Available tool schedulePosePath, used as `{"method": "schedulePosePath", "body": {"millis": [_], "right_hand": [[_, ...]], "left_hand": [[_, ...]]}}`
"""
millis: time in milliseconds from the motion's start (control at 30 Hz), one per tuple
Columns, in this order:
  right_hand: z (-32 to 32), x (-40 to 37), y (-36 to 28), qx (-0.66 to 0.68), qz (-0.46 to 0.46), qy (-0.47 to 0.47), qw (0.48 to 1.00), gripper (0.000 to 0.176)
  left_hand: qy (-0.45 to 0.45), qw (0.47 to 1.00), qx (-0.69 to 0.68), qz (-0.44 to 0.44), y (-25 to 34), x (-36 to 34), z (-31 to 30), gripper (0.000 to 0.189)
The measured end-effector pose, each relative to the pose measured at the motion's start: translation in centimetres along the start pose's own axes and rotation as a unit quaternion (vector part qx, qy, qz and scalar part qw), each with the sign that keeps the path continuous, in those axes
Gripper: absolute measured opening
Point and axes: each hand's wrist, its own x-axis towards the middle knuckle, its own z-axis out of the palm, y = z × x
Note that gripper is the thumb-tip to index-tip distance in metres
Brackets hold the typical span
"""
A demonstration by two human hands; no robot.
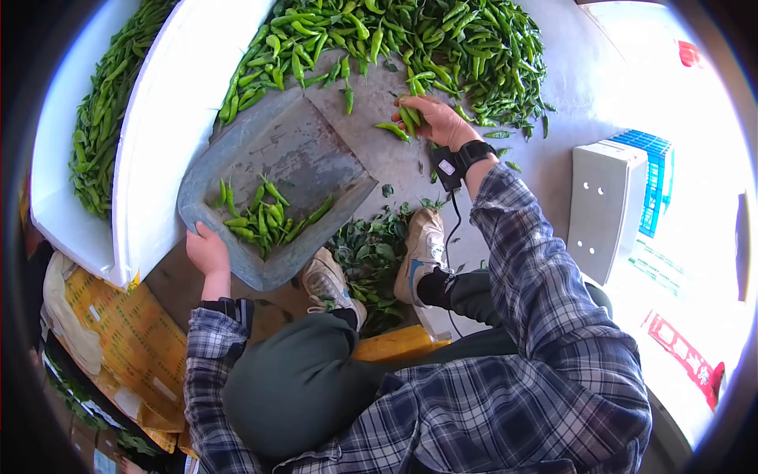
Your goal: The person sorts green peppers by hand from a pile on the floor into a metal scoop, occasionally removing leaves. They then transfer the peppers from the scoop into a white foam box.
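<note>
My left hand (208,250) grips the lower left rim of a grey metal scoop (304,138), fingers hidden beneath it. Several green chili peppers (271,220) lie in the scoop's lower part. To the right, my right hand (434,120) is closed around a few green chilies (408,118), over the floor at the near edge of a big chili pile (474,47). One chili (392,131) sticks out to the left below those fingers. A black device (446,168) with a cable sits at my right wrist.
On the left stands a white foam box (158,134) holding more chilies (110,118). Loose green leaves (367,257) lie between my shoes (424,249). A grey-white box (604,205) and a blue crate (651,182) are at the right. Yellow sacking (130,340) lies lower left.
</note>
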Motion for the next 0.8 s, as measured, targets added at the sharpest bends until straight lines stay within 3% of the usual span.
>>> {"method": "schedulePosePath", "body": {"millis": [33,133,200,267,300,333,367,400,433,500,567,667,700,800], "right_hand": [[0.7,-0.2,0.3,0.053,-0.003,0.006,0.999,0.028],[4.8,-0.7,1.1,0.021,-0.023,-0.053,0.998,0.028],[9.8,-1.2,1.8,-0.121,-0.028,-0.057,0.991,0.028],[13.7,-2.5,3.2,-0.211,-0.149,-0.145,0.955,0.028],[13.5,-2.4,3.2,-0.209,-0.149,-0.143,0.956,0.028],[12.9,-1.9,3.3,-0.389,-0.196,-0.054,0.899,0.026],[12.1,-1.3,3.2,-0.552,-0.233,0.036,0.8,0.025],[11.0,-0.4,2.5,-0.612,-0.137,0.092,0.773,0.023],[9.0,0.3,3.4,-0.645,-0.15,0.171,0.73,0.023],[5.7,0.8,4.6,-0.7,-0.164,0.218,0.66,0.022],[4.4,0.9,5.2,-0.736,-0.166,0.205,0.623,0.022],[4.4,0.4,3.8,-0.739,-0.107,0.182,0.639,0.023],[3.4,1.0,3.4,-0.707,-0.128,0.259,0.645,0.023],[0.3,1.9,2.9,-0.671,-0.116,0.308,0.665,0.022]], "left_hand": [[0.001,1.0,-0.005,-0.003,0.0,0.0,0.0,0.03],[0.005,1.0,-0.001,-0.004,0.4,0.0,-0.2,0.031],[-0.019,1.0,-0.006,-0.019,-0.4,0.2,0.0,0.031],[-0.037,0.999,-0.01,-0.032,-0.6,0.4,0.3,0.031],[-0.022,1.0,-0.013,-0.017,-0.7,0.3,0.3,0.031],[-0.007,1.0,-0.016,-0.002,-0.8,0.3,0.3,0.031],[-0.008,1.0,-0.017,-0.002,-0.9,0.3,0.3,0.031],[-0.007,1.0,-0.023,-0.006,-0.9,0.3,0.4,0.03],[-0.004,1.0,-0.029,-0.01,-0.9,0.3,0.4,0.03],[-0.015,0.999,-0.028,-0.02,-0.4,0.3,0.2,0.03],[-0.025,0.999,-0.027,-0.029,-0.1,0.2,0.1,0.029],[-0.006,1.0,-0.029,-0.01,-0.3,0.1,0.2,0.029],[-0.015,1.0,-0.013,-0.011,-0.6,0.2,0.2,0.029],[-0.022,1.0,-0.007,-0.016,-0.8,0.3,0.3,0.029]]}}
